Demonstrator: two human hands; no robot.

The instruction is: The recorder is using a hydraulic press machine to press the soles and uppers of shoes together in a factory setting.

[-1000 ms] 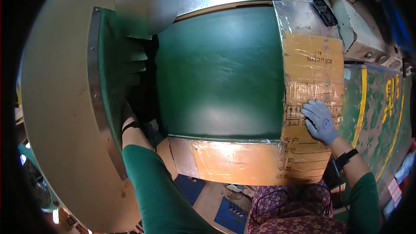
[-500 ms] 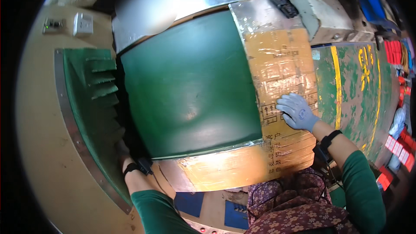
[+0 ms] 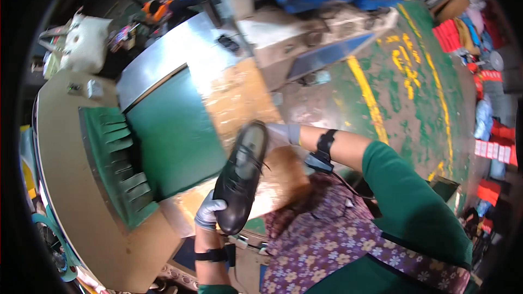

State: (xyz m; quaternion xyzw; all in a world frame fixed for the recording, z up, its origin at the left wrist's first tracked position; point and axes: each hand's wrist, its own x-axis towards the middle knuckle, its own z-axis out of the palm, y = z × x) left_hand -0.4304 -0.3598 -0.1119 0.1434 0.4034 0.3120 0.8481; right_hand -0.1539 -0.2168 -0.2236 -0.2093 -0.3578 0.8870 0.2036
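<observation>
So the shoe is hanging over the cardboard, long axis slanting, toe pointing near-left where the left hand is gripping it, heel sitting far-right by the right hand, whose hold I can't tell.

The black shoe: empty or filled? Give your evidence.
The black shoe looks empty: its greyish insole shows uncovered; deeper inside, cannot tell.

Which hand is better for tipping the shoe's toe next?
Probably the left hand: its thumb lies against the black shoe beside the toe. The right hand is up by the heel end, and its fingers are too hidden and blurred to judge.
</observation>
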